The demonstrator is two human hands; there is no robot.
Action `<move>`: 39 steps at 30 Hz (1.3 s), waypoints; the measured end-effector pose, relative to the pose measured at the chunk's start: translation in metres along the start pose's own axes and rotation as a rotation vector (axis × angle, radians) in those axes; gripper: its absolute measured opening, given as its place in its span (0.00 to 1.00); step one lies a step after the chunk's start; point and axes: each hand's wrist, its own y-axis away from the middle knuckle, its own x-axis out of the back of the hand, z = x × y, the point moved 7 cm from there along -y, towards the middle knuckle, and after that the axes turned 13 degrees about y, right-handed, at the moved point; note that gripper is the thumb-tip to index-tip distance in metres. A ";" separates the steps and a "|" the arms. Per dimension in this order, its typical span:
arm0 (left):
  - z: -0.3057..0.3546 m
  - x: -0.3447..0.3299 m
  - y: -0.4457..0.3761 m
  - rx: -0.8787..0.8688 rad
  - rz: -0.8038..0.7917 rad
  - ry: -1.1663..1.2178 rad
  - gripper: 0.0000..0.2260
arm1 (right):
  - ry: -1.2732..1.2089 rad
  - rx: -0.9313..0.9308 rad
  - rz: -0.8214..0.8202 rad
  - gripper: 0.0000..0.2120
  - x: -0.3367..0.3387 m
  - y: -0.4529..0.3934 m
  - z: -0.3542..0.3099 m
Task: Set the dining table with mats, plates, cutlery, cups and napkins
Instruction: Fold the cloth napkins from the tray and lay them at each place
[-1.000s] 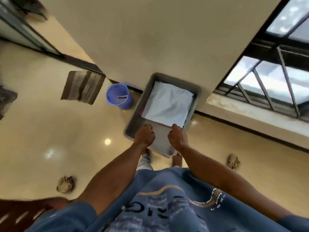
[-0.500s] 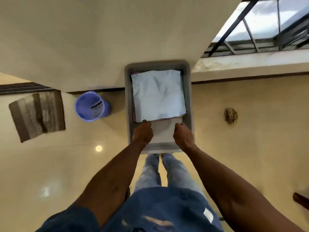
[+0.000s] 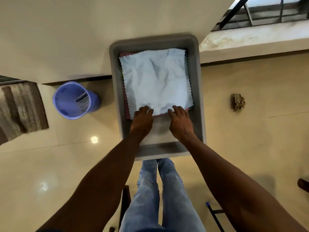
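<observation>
A grey tray [image 3: 115, 91] is seen from above, its long axis running straight away from the person, its near short edge just above the knees. Inside it lies a pale blue napkin [image 3: 155, 79], spread roughly square and crumpled, filling the far and middle part of the tray; pink cloth edges [image 3: 125, 104] show beneath it along the left side and the near edge, so a stack is judged to lie there.

Both hands are placed on the napkin's near edge. The left hand [image 3: 142, 120] is set at the near left corner, the right hand [image 3: 181, 122] toward the near right corner, the two level with each other and equally near. The fingers are bent down onto the cloth; whether the edge is pinched or only pressed cannot be told.

The napkin therefore lies wholly beyond the fingertips, toward the tray's far edge. The next move is judged to turn on that: the near edge would have to be raised and drawn back toward the body, and the top layer parted from the pink cloth below.

A blue bin [image 3: 73, 100] stands on the floor, left of the tray.
</observation>
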 end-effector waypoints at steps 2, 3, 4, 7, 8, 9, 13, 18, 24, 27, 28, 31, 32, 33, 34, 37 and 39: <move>-0.005 0.000 -0.005 -0.021 -0.010 -0.010 0.17 | 0.036 0.030 -0.065 0.29 -0.007 -0.003 -0.001; -0.007 0.001 -0.008 -0.039 -0.005 -0.003 0.16 | 0.036 0.036 -0.091 0.30 -0.010 -0.004 -0.001; -0.009 0.003 -0.010 -0.053 0.001 0.012 0.14 | 0.034 0.038 -0.112 0.31 -0.013 -0.005 -0.001; -0.012 0.009 -0.018 -0.082 0.012 0.060 0.06 | 0.032 0.041 -0.132 0.31 -0.014 -0.006 0.000; -0.013 0.010 -0.020 -0.085 0.013 0.063 0.05 | 0.031 0.039 -0.129 0.31 -0.014 -0.007 0.000; -0.013 0.011 -0.021 -0.094 0.013 0.064 0.04 | 0.030 0.037 -0.129 0.31 -0.013 -0.007 0.000; -0.011 0.008 -0.019 -0.171 0.036 0.048 0.01 | 0.003 0.023 -0.141 0.30 -0.012 -0.008 -0.001; -0.014 0.005 -0.019 -0.145 0.019 0.018 0.04 | -0.025 0.006 -0.133 0.29 -0.011 -0.008 0.000; -0.011 0.012 -0.018 -0.125 -0.008 0.085 0.06 | -0.042 0.002 -0.097 0.28 -0.005 -0.008 0.000; -0.008 0.009 -0.017 -0.143 -0.028 0.027 0.12 | -0.057 -0.011 -0.090 0.27 -0.005 -0.009 0.000; -0.006 0.007 -0.016 -0.153 -0.033 -0.008 0.10 | -0.062 -0.013 -0.089 0.27 -0.006 -0.009 0.000; -0.009 0.005 -0.017 -0.148 -0.020 -0.043 0.04 | -0.066 -0.010 -0.080 0.27 -0.007 -0.009 0.001; -0.011 0.006 -0.018 -0.135 -0.022 -0.019 0.03 | -0.067 -0.008 -0.078 0.27 -0.006 -0.009 0.001; -0.012 0.009 -0.019 -0.131 -0.022 0.005 0.03 | -0.069 -0.007 -0.079 0.28 -0.006 -0.009 0.001; -0.012 0.011 -0.019 -0.128 -0.027 0.025 0.03 | -0.068 -0.005 -0.078 0.27 -0.005 -0.009 0.001; -0.010 0.012 -0.019 -0.142 -0.058 0.009 0.09 | -0.057 0.002 -0.070 0.26 -0.006 -0.010 0.000; -0.010 0.009 -0.018 -0.149 -0.066 -0.041 0.13 | -0.041 -0.017 -0.029 0.23 -0.007 -0.011 0.001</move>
